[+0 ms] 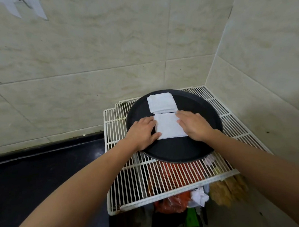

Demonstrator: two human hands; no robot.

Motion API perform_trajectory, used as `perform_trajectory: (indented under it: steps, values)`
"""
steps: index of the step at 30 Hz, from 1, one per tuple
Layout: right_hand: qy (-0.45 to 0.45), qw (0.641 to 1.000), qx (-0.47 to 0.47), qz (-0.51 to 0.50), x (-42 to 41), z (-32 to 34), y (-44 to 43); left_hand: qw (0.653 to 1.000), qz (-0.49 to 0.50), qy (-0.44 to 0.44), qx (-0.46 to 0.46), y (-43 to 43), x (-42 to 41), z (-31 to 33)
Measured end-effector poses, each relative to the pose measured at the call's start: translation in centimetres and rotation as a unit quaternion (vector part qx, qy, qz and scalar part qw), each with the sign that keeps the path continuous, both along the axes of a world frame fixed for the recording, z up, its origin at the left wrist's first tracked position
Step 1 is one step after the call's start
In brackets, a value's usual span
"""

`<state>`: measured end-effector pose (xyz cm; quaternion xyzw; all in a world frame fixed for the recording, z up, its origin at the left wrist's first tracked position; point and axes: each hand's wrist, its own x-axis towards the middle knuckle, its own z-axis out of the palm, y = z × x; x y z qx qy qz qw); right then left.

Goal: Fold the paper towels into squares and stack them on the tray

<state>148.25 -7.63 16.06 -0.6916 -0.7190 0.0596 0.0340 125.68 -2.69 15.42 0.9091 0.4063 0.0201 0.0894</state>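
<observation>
A round black tray (pixel 181 149) sits on a white wire rack. Two folded white paper towels lie on it. The far folded towel (pixel 161 102) rests near the tray's back rim, untouched. The near folded towel (pixel 168 126) lies just in front of it. My left hand (pixel 142 132) presses on the near towel's left edge with its fingers flat and the thumb on the front corner. My right hand (pixel 194 125) lies flat on the towel's right side, fingers straight and pointing left.
The white wire rack (pixel 159 180) stands in a tiled corner, above red bags and crumpled paper (pixel 199 196). A black counter (pixel 40 168) runs to the left. Tiled walls close in behind and to the right.
</observation>
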Motion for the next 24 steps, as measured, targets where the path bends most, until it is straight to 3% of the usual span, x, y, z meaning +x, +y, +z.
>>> perform_trajectory:
  steps: [5, 10, 18, 24]
  values:
    - [0.067, 0.986, 0.130, -0.086, -1.0, 3.0, -0.1, 0.990, 0.037, -0.106, 0.086, -1.4, -4.4, 1.7]
    - [0.088, 0.979, 0.185, 0.009, -10.3, 5.4, 0.5, 0.979, 0.113, -0.142, 0.095, -4.7, -13.9, 2.9]
    - [0.110, 0.969, 0.125, 0.183, -36.0, 3.2, -5.3, 0.950, 0.294, -0.039, 0.095, -17.6, -38.1, 2.2]
    - [0.098, 0.936, 0.054, 0.333, -56.2, -0.4, -13.0, 0.905, 0.416, 0.021, 0.082, -30.8, -56.2, 1.3]
